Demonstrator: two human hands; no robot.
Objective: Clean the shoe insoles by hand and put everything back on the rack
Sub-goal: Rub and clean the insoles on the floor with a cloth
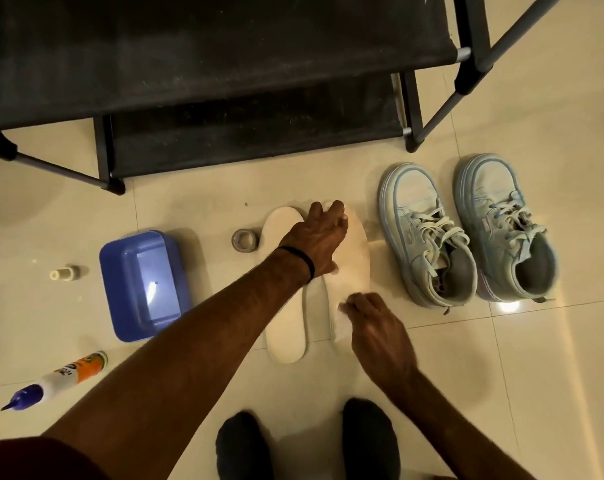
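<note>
Pressing right insole [357,258] — left hand [319,237].

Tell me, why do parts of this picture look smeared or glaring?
Head view: the right hand is motion-blurred over the insole; a bright glare spot sits on the floor tile near the shoes; the rack's straight bars bow from the wide lens.

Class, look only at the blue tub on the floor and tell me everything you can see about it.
The blue tub is a small rectangular basin with rounded corners and a thick rolled rim, seemingly glossy plastic. It sits upright on the tiled floor, open side up, left of the two white insoles and in front of the black shoe rack. A bright reflection shows on its flat bottom; whether it holds water cannot be told. The left forearm passes close to its near right corner, but neither hand touches it.
</note>
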